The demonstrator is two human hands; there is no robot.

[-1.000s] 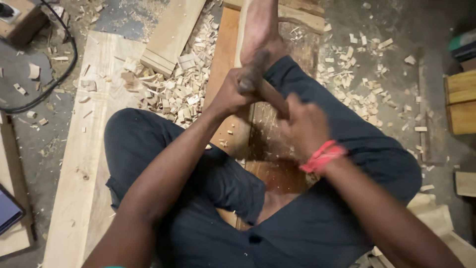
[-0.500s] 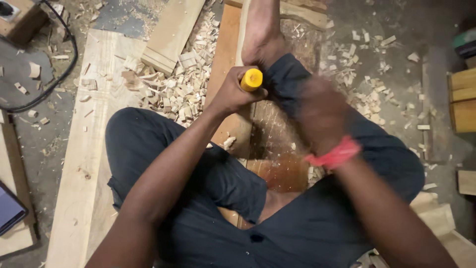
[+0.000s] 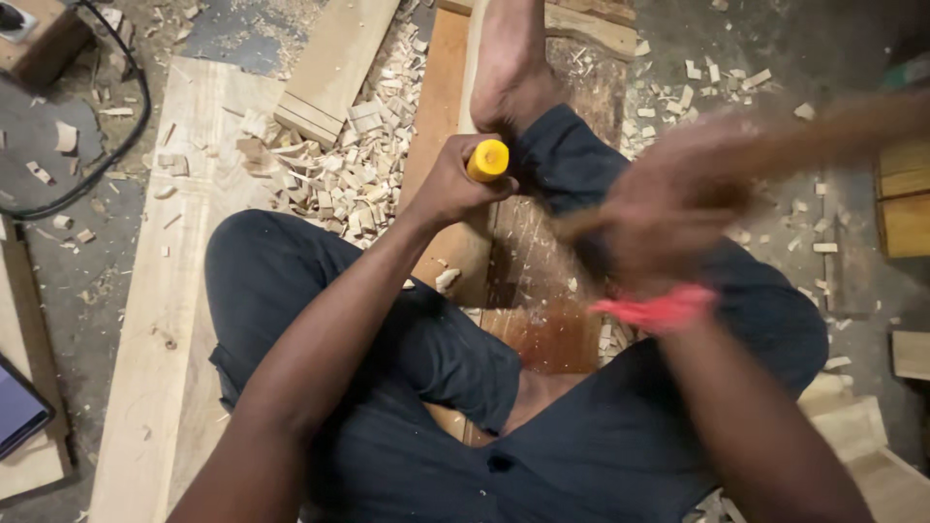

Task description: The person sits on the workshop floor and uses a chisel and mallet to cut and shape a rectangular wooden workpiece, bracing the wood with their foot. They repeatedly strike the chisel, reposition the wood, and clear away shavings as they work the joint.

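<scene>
My left hand [image 3: 448, 186] is closed around a chisel with a yellow handle [image 3: 487, 160], held upright over a reddish-brown wooden board [image 3: 538, 257] that lies between my legs. My right hand [image 3: 668, 208], motion-blurred, is up and to the right of the chisel and grips a wooden mallet [image 3: 833, 126] that streaks off toward the right edge. A red band [image 3: 659, 310] circles that wrist. My bare foot [image 3: 509, 68] rests on the board just beyond the chisel. The chisel's blade is hidden by my left hand.
A pile of wood chips [image 3: 339, 179] lies left of the board, on a long pale plank [image 3: 174, 310]. A black cable [image 3: 121, 145] curves at the upper left. A dark screen [image 3: 15, 412] sits at the left edge. Wooden blocks [image 3: 906, 194] stand at the right.
The mallet was on the chisel's head one second ago. My right hand has since swung it up and out to the right, baring the yellow handle end. The left hand has stayed put.
</scene>
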